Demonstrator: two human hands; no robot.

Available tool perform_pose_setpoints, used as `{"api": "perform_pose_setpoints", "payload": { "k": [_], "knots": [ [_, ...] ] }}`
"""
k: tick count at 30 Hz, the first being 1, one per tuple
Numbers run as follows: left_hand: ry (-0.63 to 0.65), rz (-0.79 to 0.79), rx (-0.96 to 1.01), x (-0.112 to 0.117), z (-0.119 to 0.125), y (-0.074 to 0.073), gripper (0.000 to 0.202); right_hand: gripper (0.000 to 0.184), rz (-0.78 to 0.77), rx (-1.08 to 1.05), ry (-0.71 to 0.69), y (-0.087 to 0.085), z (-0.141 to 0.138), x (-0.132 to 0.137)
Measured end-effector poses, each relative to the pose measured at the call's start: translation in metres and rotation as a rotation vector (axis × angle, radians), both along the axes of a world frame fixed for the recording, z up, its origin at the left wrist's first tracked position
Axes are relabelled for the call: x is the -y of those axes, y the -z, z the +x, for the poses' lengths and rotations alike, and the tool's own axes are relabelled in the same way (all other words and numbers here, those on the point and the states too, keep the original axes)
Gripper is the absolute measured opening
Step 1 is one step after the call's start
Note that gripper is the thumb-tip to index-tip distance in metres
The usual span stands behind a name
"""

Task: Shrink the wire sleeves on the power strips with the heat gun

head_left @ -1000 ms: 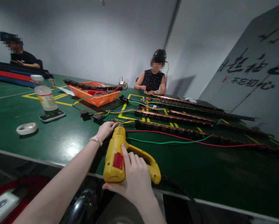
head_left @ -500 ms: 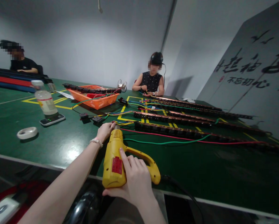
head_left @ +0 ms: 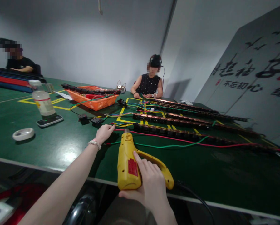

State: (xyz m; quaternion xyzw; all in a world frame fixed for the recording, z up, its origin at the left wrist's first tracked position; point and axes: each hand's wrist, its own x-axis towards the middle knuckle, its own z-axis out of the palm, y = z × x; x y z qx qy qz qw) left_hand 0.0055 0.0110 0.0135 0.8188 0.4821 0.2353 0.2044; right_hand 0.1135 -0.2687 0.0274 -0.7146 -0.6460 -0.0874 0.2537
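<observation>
My right hand is wrapped round a yellow heat gun, its metal nozzle pointing away from me over the table. To the left of the nozzle, my left hand has its fingers closed at the ends of thin coloured wires. Those wires run right into a long black strip with copper-coloured edges. A green wire and a red wire pass close by the nozzle. What exactly lies between my left fingertips is too small to see clearly.
More long strips lie behind. An orange basket stands back left, with black connectors before it. On the left are a bottle, a phone and a white ring-shaped object. Two people sit across the table.
The heat gun in my right hand has moved right, so its nozzle is now apart from my left fingertips. My left hand stays at the wire ends.
</observation>
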Motion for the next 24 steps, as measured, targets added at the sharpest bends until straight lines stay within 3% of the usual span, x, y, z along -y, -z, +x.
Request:
{"api": "perform_pose_setpoints", "payload": {
  "k": [12, 19, 24],
  "knots": [
    [-0.032, -0.048, 0.093, 0.003, -0.003, -0.004, 0.055, 0.109, 0.07, 0.019, 0.132, 0.006, 0.044, 0.041],
    [-0.123, 0.041, 0.11, 0.009, -0.003, -0.007, 0.05, 0.102, 0.009, 0.017, 0.155, 0.005, 0.055, 0.052],
    [-0.12, 0.017, 0.111, 0.008, -0.002, -0.006, 0.049, 0.129, -0.034, 0.017, 0.092, 0.005, 0.048, 0.042]
  ]
}}
